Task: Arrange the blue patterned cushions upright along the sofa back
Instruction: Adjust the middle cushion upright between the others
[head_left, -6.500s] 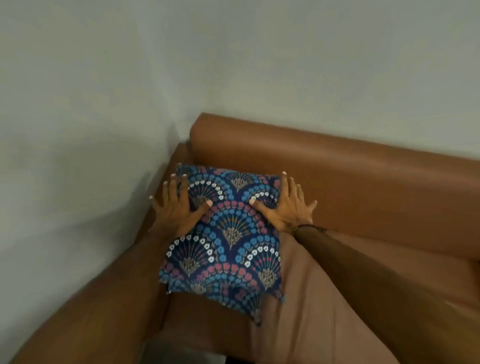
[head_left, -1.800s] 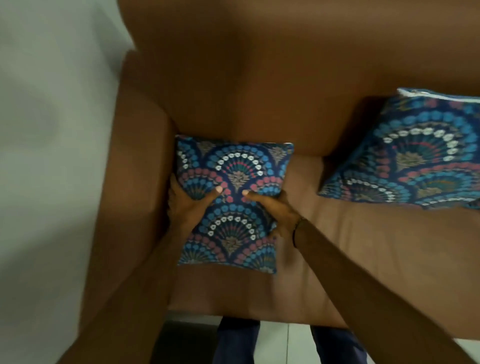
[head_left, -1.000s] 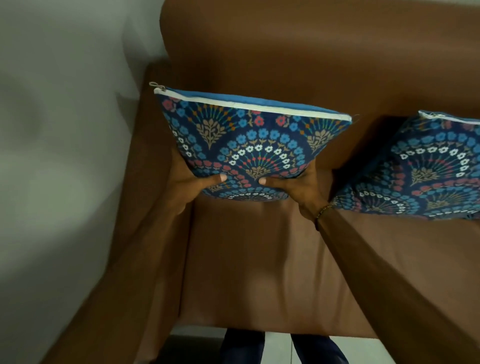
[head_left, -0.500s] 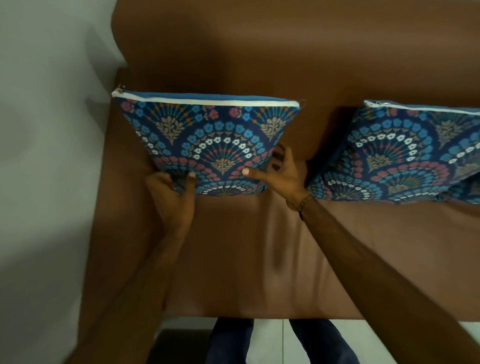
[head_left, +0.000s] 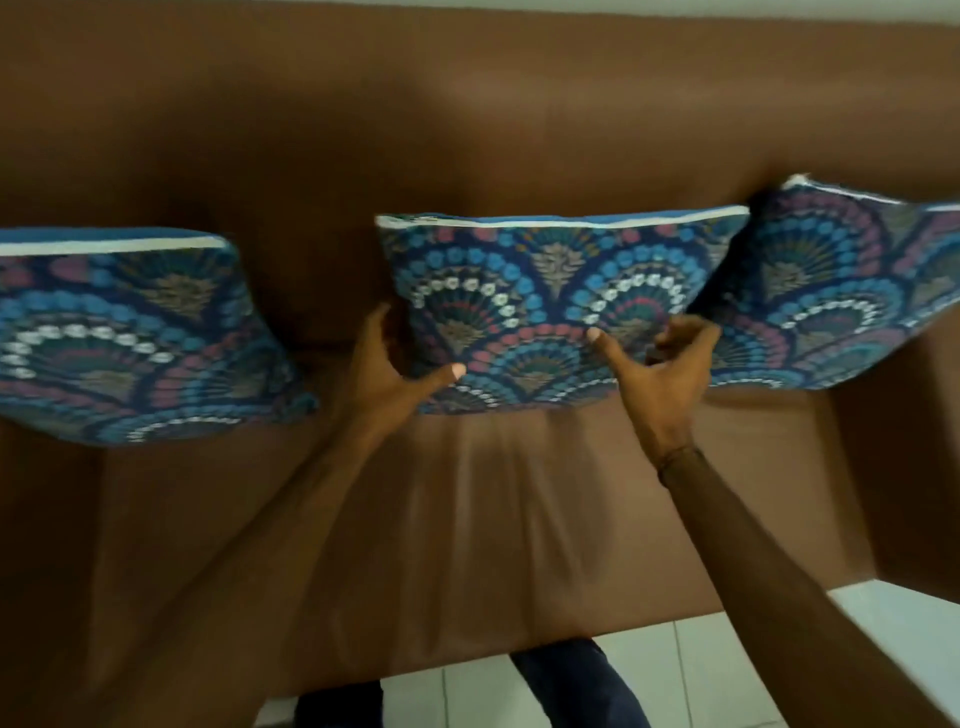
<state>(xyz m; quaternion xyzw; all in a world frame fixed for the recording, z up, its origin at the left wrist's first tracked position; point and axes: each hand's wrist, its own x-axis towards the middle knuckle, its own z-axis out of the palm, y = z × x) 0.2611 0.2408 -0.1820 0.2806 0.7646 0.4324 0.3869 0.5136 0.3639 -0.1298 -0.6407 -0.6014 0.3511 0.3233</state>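
Three blue patterned cushions stand upright against the brown sofa back (head_left: 467, 130): a left cushion (head_left: 119, 332), a middle cushion (head_left: 545, 291) and a right cushion (head_left: 831, 291), whose edge overlaps the middle one. My left hand (head_left: 389, 384) grips the middle cushion's lower left edge, thumb on the front. My right hand (head_left: 660, 379) holds its lower right part, thumb on the front and fingers curled at the edge. That hand hides the cushion's lower right corner. The picture is blurred by motion.
The brown sofa seat (head_left: 493, 519) stretches in front of the cushions. A sofa armrest (head_left: 893, 441) rises at the right. White floor tiles (head_left: 701, 670) and my trouser legs (head_left: 571, 686) show below the seat's front edge.
Both hands have let go of the left cushion, which stays upright against the back. They moved right to the middle cushion, and the view swung right with them.
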